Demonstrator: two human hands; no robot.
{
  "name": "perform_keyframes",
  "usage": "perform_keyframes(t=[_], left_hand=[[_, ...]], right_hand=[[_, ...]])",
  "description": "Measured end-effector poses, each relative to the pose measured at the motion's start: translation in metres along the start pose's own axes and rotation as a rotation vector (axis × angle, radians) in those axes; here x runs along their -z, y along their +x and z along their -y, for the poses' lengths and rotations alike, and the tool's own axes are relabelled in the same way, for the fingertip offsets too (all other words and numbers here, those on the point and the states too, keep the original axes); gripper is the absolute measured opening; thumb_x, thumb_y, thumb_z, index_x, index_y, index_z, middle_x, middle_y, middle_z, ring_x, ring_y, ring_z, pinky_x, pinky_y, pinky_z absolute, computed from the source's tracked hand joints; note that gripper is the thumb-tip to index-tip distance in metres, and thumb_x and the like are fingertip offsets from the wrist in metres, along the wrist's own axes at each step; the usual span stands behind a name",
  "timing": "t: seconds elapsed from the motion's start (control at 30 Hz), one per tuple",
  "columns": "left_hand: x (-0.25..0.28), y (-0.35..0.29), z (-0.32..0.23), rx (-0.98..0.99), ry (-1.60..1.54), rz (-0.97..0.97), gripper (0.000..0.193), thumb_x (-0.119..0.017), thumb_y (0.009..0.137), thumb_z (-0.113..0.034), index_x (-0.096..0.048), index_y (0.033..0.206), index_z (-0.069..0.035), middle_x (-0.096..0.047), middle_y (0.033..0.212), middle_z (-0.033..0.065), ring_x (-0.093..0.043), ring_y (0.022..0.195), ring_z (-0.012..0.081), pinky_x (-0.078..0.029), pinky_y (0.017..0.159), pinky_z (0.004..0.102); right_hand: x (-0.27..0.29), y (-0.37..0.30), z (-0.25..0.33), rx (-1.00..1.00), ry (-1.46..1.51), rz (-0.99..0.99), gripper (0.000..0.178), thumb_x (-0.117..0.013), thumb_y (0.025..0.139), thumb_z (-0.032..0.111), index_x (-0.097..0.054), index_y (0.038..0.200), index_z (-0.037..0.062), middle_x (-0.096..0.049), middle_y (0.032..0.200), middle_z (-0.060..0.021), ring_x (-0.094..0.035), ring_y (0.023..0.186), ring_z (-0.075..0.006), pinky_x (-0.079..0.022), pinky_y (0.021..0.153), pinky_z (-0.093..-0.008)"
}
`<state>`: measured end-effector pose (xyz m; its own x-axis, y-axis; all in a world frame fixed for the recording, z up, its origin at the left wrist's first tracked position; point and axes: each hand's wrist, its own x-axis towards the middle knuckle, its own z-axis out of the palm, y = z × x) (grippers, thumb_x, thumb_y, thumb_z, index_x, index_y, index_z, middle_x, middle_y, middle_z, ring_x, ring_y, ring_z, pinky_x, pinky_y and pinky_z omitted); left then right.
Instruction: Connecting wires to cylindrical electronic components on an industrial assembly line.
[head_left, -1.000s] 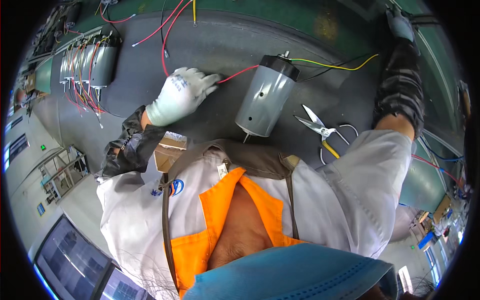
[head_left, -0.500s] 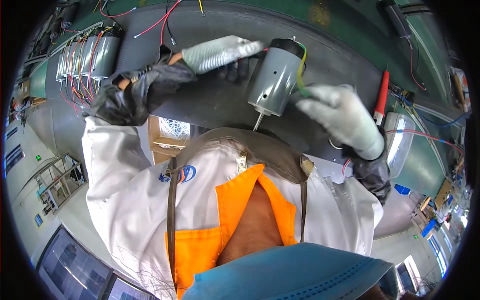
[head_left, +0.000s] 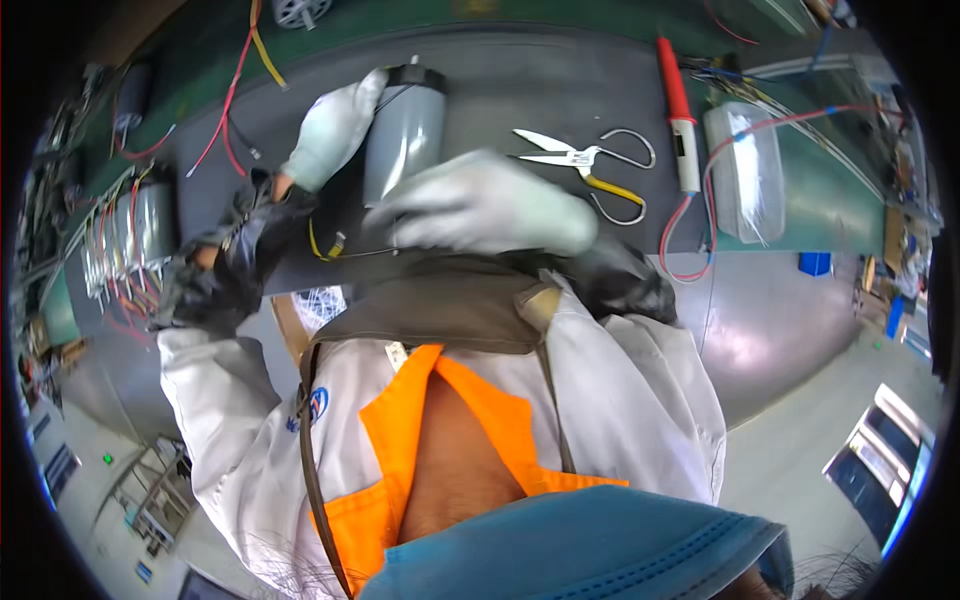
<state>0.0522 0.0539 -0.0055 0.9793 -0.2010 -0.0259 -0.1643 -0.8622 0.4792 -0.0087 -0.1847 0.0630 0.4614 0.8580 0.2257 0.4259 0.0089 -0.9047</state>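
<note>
A grey cylindrical motor [head_left: 405,135] with a black end cap stands on the dark bench in front of me, its capped end pointing away. My left hand [head_left: 335,130], in a white glove, grips the motor's far left edge by the cap. My right hand [head_left: 490,205], also gloved, passes over the motor's near end and is smeared by motion; its fingers cannot be read. Scissors [head_left: 580,157] with one yellow handle lie spread to the right of the motor. A short yellow wire piece [head_left: 325,245] is near the bench's front edge, left of my right fingers.
At the right lie a red-and-white pen-shaped tool [head_left: 682,120] on a red cable and a clear plastic box [head_left: 745,175] of thin white strips. Several wired motors [head_left: 140,225] line up at the left. Red and yellow wires [head_left: 235,95] trail across the far left bench.
My right hand has swung left from beside the motor to across its near end. The green-yellow wire no longer shows between cap and hand. The view has shifted, bringing the scissors into sight.
</note>
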Motion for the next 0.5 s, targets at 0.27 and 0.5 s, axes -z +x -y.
perform_keyframes(t=[0.27,0.5], left_hand=[[-0.010,-0.001,-0.013,-0.071,-0.193,-0.126,0.038,-0.046,0.107,-0.037,-0.068,0.114,-0.007,-0.068,0.096,0.0220,-0.065,0.089,0.0435,-0.051,0.073,0.0475],[-0.014,-0.022,-0.029,-0.112,-0.199,-0.171,0.035,-0.051,0.105,-0.035,-0.070,0.108,-0.006,-0.068,0.091,0.0201,-0.066,0.082,0.0411,-0.052,0.070,0.0443]], right_hand=[[0.020,-0.150,-0.027,-0.643,-1.125,-0.406,0.055,-0.076,0.083,0.020,-0.057,0.134,0.0139,-0.063,0.122,-0.0141,-0.058,0.118,-0.0379,-0.050,0.096,-0.0481],[0.070,-0.212,-0.002,-1.143,-0.933,-1.308,0.025,-0.067,0.093,0.026,-0.073,0.111,0.0103,-0.072,0.094,-0.0170,-0.069,0.086,-0.0350,-0.053,0.081,-0.0439]])
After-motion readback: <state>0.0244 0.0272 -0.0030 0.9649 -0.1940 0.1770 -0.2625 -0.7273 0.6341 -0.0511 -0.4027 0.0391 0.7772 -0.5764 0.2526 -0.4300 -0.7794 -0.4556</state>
